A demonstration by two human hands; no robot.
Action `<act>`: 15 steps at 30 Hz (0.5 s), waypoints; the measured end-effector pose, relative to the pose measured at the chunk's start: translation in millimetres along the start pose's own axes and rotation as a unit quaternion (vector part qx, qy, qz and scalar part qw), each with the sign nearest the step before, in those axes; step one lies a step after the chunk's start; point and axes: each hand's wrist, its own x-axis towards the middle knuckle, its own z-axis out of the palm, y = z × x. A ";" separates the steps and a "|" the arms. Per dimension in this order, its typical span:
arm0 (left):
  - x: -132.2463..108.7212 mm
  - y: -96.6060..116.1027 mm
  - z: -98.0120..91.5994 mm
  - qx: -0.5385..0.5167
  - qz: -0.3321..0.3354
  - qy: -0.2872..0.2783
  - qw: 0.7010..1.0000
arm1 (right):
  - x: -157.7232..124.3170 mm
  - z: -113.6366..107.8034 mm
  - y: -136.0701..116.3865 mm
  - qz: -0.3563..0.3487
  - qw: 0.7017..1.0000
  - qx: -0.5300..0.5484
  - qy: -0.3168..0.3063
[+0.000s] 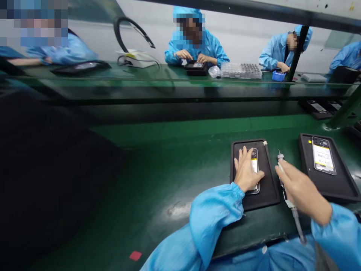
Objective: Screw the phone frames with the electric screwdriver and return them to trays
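- Phone unit point(255, 164): lies in a black tray point(270, 192) on the worktop point(169, 169), partly hidden by your left hand.
- Your left hand point(246, 173): fingers spread over the unit, thumb reaching past its right edge.
- Your right hand point(302, 189): fingers extended, close together, at a slim tool point(280, 156) beside the tray; cannot tell whether you grip it.
- Progress, judged: unit seated, white panel exposed, no back cover seen, so probably unfinished. Tool tip clear of it. Amount left: cannot tell.
- Second phone unit point(324, 156): in the right-hand tray point(342, 187), similarly uncovered, untouched.
- Writing: white panel with yellow edging on both; second carries dark print, too small to read. No brand legible.
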 end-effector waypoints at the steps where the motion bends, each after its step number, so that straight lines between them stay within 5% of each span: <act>1: -0.6 -0.4 -4.3 -0.028 0.000 0.012 1.000 | -8.2 -0.5 -14.2 0.005 1.000 0.023 0.020; 7: 4.1 -7.4 -36.0 -0.213 -0.012 0.072 0.974 | -32.7 22.8 -73.8 0.075 0.995 0.048 0.049; 15: -4.9 -15.3 -26.8 -0.249 -0.022 0.026 0.968 | -31.2 34.9 -91.9 0.145 0.983 0.071 0.086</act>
